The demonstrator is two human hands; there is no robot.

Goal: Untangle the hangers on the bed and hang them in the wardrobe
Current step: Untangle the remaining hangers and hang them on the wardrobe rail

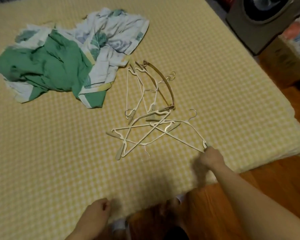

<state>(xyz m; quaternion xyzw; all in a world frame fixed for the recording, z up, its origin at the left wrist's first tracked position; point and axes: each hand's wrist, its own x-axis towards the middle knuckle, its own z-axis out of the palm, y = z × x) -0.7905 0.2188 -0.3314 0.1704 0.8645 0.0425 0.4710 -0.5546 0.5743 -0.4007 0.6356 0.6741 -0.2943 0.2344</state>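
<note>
The hangers [151, 118] lie in a tangled heap on the bed [42, 161], right of its middle and toward the near right corner, just beside a crumpled green and white cloth [59, 63] that reaches toward the far left. Most are pale wire ones crossed over each other in a star shape; a darker wooden one [163, 84] lies along the far side of the heap, its hook among the others.

The right hand [210, 159] is at the heap's nearest right tip, fingers curled round the end of one pale hanger where its two arms meet. The left hand [97, 210] rests near the bed's near edge, well apart from the heap; it holds nothing, though blur makes it hard to tell just how its fingers lie.

The step in hand looks like drawing that one hanger free. A straight pull toward the near right corner would likely drag the whole heap, since its arms pass under or over several others and hooks may catch. Better to bring the left hand in to press down the rest, lift the held end slightly, and slide it out along its own line, turning it if a hook snags. The wardrobe is not in view.
</note>
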